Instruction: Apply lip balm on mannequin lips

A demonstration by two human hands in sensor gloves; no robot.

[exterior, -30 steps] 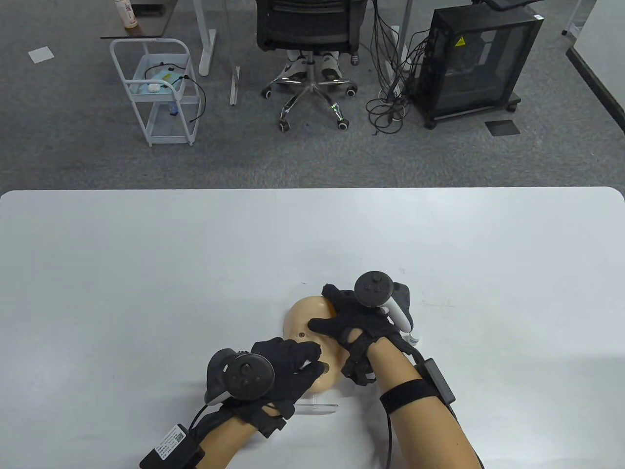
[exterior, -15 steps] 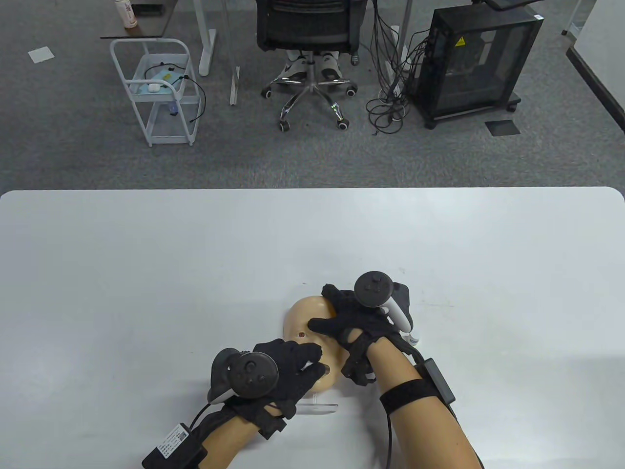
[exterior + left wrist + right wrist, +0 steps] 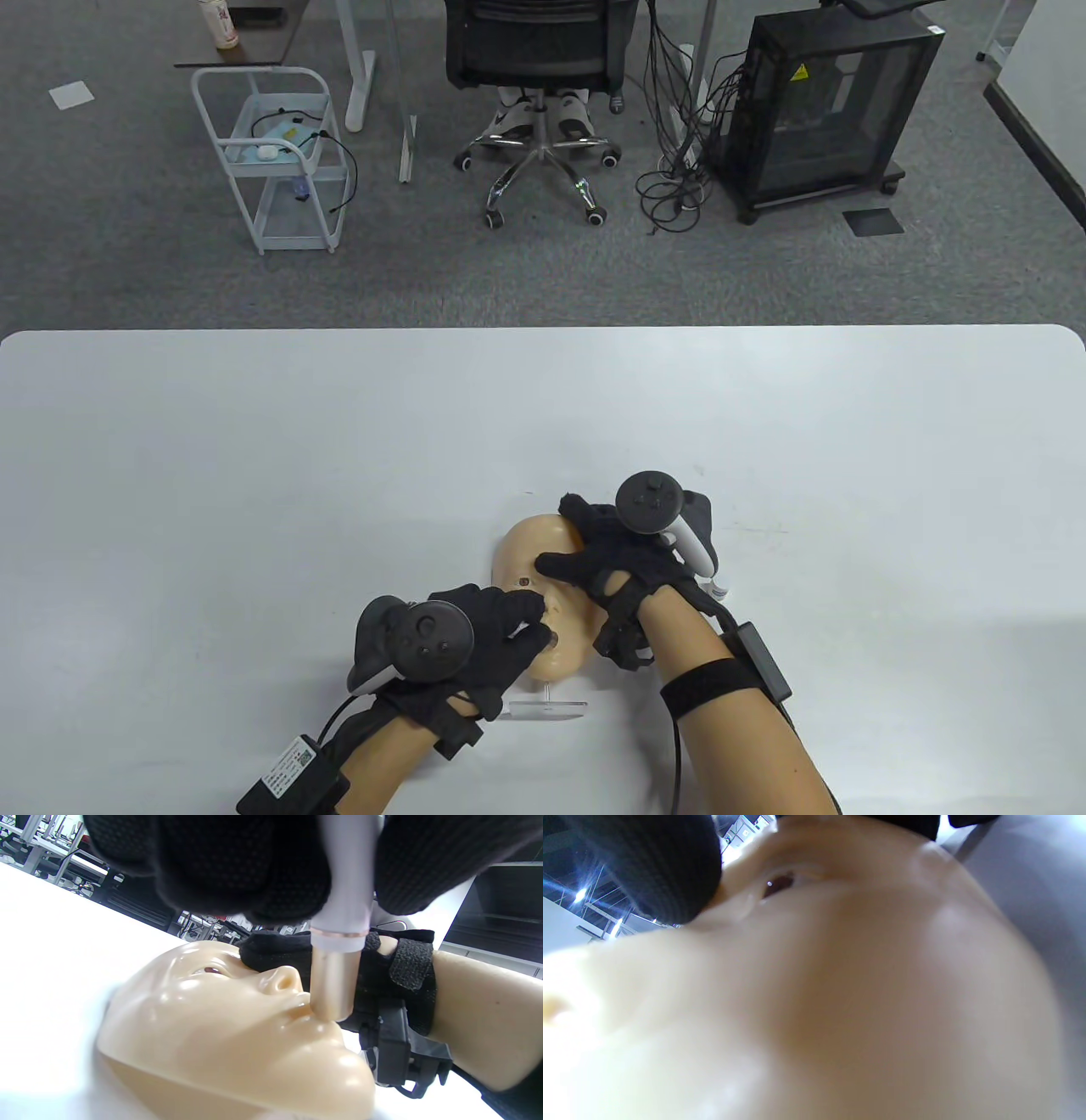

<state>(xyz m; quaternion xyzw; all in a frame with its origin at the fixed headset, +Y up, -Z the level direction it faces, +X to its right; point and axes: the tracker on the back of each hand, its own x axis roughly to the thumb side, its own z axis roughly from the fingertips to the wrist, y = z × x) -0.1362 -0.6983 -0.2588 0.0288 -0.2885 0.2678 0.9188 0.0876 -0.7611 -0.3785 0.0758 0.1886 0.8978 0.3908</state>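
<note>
Now the fingers (image 3: pixel 263 870) of the left hand (image 3: pixel 484 641) are closed around the balm (image 3: pixel 337 942), pinching its pale tube from both sides so that the stick points down and its tip touches the lips (image 3: pixel 312 1018) of the head (image 3: pixel 543 577). I think the grip is high on the tube so that the bare stick stays free and the person can see the mouth. The head lies face up on the surface (image 3: pixel 254 475), and this leaves the lips turned toward the person and easy to reach from above. The right hand (image 3: pixel 615 556) rests on the upper part of the head, with its fingers spread over the forehead and beside the eye; they hold no tool, only press on the head. In my judgement this is to keep the head from sliding or rolling while the balm pushes on it. In the right wrist view only the head, very near and blurred, and one dark fingertip (image 3: pixel 657 861) can be seen. A clear stand (image 3: pixel 547 706) shows under the chin end, between the two wrists. By count: one balm, one head, one stand, two hands, each with one tracker on its back. The application looks to be in progress, because the tip is already in contact with the mouth.
</note>
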